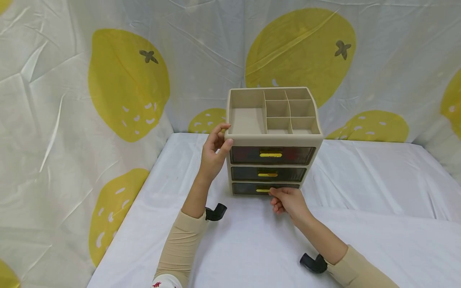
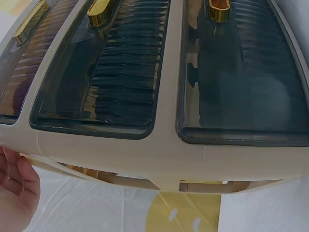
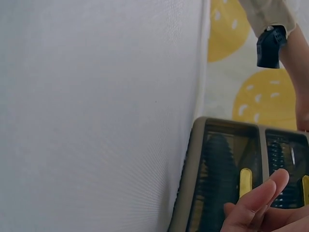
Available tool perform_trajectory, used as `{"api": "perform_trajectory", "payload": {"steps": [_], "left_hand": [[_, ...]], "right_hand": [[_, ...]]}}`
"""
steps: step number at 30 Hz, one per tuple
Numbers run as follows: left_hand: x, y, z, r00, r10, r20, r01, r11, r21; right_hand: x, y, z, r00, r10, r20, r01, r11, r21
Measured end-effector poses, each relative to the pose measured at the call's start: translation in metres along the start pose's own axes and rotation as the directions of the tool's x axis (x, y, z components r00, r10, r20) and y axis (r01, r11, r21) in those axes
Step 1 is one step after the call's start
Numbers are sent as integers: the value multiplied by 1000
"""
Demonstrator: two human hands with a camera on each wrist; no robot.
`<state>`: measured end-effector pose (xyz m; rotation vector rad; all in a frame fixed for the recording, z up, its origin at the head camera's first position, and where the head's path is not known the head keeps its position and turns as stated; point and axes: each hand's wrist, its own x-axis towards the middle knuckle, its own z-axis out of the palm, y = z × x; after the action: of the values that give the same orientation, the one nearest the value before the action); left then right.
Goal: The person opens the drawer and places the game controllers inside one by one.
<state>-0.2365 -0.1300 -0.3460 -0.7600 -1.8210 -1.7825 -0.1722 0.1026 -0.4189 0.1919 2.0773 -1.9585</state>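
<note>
A beige desktop drawer organizer (image 1: 275, 138) stands upright on the white-covered table, with a divided open tray on top. Its three dark see-through drawers, all pushed in, have gold handles. My left hand (image 1: 215, 154) grips the upper left corner, thumb at the front edge and fingers along the side. In the left wrist view that hand (image 2: 18, 186) shows at the lower left, beside the side wall. My right hand (image 1: 289, 203) is at the bottom drawer (image 1: 243, 189), thumb and forefinger pinching the right end of its handle (image 1: 262, 191). The right wrist view shows these fingertips (image 3: 258, 195) over the handle.
A white cloth (image 1: 367, 184) covers the table. Behind it and at the left hangs a pale curtain (image 1: 205, 52) printed with yellow lemons. A black wrist-worn device (image 1: 216, 212) sits at the left wrist and another (image 1: 313, 263) at the right.
</note>
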Motion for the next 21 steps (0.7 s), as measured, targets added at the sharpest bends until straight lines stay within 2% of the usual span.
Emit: {"api": "perform_trajectory", "payload": {"steps": [15,18,21], "left_hand": [[1,0,4,1000,4,7,-4,1000,-9],[-1,-1,3,1000,2,1,-2,1000,-10],[-2,-2,2,1000,3,-6,-4,1000,-6]], "right_hand": [[0,0,-3,1000,-1,-10,1,1000,3],[-2,-2,-6,1000,5,10,-4,999,-51],[-8,-6,-14,998,27,48,-19,989,-148]]}}
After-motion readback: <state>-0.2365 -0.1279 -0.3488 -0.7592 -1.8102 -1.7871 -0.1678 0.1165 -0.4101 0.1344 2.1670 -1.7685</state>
